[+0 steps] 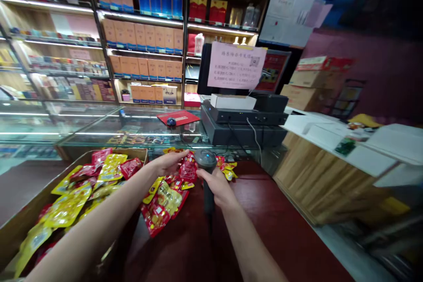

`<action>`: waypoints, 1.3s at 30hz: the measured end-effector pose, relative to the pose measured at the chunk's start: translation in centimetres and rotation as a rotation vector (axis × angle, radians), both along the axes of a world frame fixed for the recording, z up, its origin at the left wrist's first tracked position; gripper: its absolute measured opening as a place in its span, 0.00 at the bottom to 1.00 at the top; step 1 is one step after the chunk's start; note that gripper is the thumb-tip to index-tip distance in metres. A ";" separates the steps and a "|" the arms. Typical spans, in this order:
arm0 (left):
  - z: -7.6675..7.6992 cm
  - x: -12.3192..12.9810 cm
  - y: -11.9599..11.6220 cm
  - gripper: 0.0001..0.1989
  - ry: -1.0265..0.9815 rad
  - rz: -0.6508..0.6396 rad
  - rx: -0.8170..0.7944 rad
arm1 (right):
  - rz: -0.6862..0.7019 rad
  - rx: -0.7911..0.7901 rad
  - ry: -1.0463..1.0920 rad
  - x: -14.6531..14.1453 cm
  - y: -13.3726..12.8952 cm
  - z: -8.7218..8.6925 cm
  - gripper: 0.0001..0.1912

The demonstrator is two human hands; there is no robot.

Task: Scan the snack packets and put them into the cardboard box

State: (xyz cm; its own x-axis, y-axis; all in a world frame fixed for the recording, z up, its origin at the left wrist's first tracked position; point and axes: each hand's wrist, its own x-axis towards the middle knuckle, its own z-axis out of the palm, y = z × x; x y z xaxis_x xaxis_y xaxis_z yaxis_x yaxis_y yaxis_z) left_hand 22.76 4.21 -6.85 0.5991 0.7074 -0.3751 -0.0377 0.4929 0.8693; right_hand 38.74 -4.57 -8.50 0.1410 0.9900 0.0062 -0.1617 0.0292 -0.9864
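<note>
My left hand (169,163) is closed on a red snack packet (188,168), held up close to the scanner head. In my right hand (218,186) is a dark handheld barcode scanner (205,158), gripped around its upper handle, with a small blue light on top. Below my left hand, a loose pile of red and yellow snack packets (168,197) lies on the dark red table (244,229). More packets (228,168) sit just beyond my right hand. Under my left forearm stands an open cardboard box (20,211) filled with yellow and red packets.
A glass display counter (95,130) runs behind the table, with a mouse (171,121) on a red mat (185,117). To its right are a monitor with a pink notice (234,66) and a black cash drawer (241,130). A wooden-sided counter (304,176) stands at right.
</note>
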 end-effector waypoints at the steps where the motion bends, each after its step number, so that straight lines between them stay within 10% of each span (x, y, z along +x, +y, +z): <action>1: 1.0 -1.3 -0.2 0.20 -0.002 0.012 0.002 | 0.035 0.019 0.015 -0.9 0.3 0.8 0.11; 10: 8.5 -17.3 -4.1 0.25 0.152 0.315 0.156 | 0.502 0.022 0.219 -14.0 3.6 6.6 0.12; 18: 10.4 -24.5 -5.9 0.31 0.477 0.540 0.338 | 0.585 -0.056 0.184 -19.8 3.6 6.2 0.11; 23: 7.8 -19.3 -3.9 0.29 0.332 0.381 0.289 | 0.471 -0.069 0.227 -15.7 3.0 4.4 0.12; 31: 3.0 -3.4 -1.7 0.24 0.133 0.030 0.178 | 0.079 -0.133 0.321 -2.3 1.8 0.9 0.12; 39: -2.2 6.0 0.0 0.23 0.150 -0.058 0.110 | -0.211 -0.162 0.341 7.9 -0.9 -3.4 0.13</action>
State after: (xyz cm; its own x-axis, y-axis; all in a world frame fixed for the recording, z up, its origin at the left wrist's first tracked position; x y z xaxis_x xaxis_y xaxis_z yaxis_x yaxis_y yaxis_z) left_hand 28.80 4.17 -9.00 0.5829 0.7151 -0.3860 0.1221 0.3925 0.9116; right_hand 46.68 -5.49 -11.85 0.3074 0.9237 -0.2285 -0.4861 -0.0540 -0.8722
